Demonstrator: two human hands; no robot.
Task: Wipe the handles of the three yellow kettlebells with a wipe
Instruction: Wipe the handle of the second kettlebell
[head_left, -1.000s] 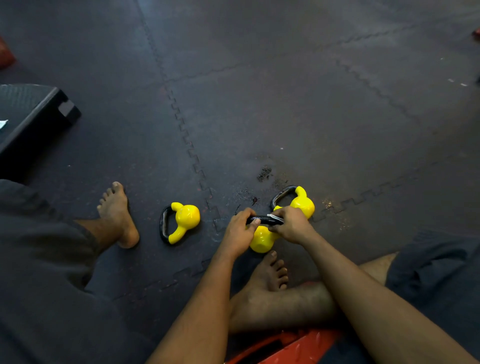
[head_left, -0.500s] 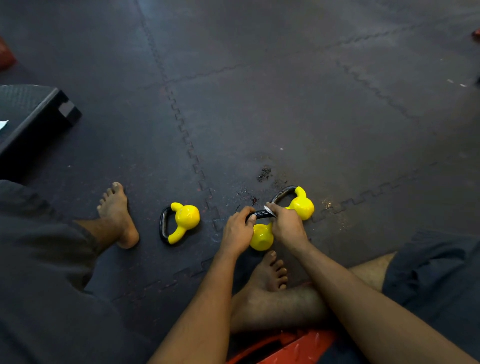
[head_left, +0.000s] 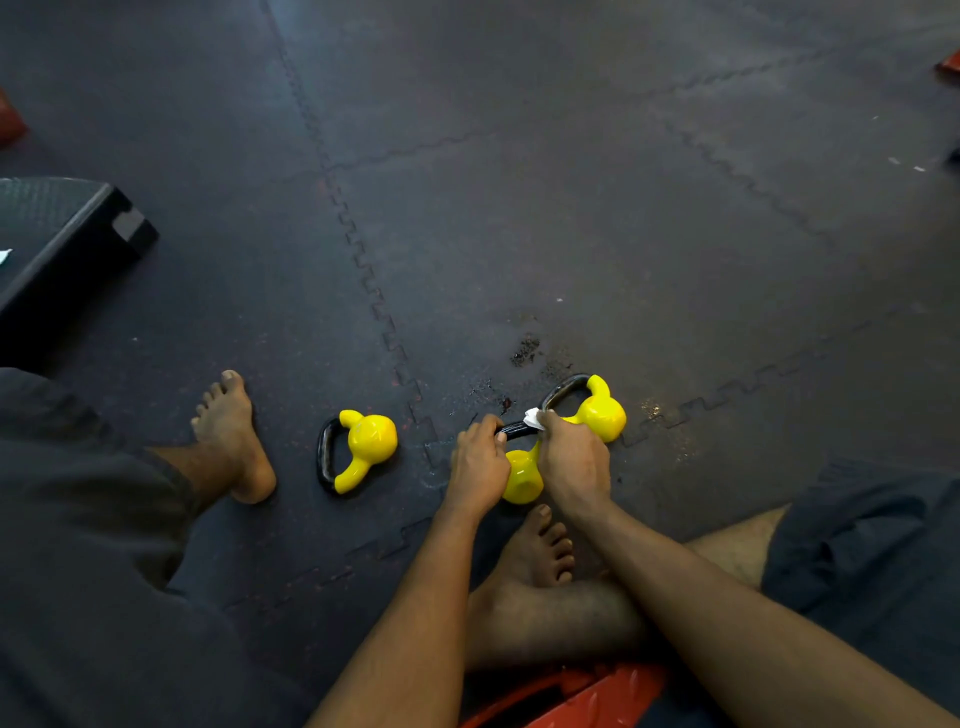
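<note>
Three small yellow kettlebells with black handles are on the dark floor mat. One kettlebell (head_left: 366, 441) lies on its side at the left, untouched. Another kettlebell (head_left: 602, 410) lies behind my hands at the right. The middle kettlebell (head_left: 521, 475) sits between my hands. My left hand (head_left: 478, 462) grips the left end of its black handle (head_left: 514, 430). My right hand (head_left: 574, 460) pinches a white wipe (head_left: 534, 417) against the right part of that handle.
Interlocking dark rubber mats (head_left: 571, 208) cover the floor. A black step platform (head_left: 62, 244) stands at the left. My bare feet (head_left: 236, 441) and legs flank the kettlebells. A red object (head_left: 571, 696) lies under my legs at the bottom edge.
My right hand has slid the wipe along the handle, away from me and to the left, then slightly back. My left hand keeps its grip on the handle's left end.
</note>
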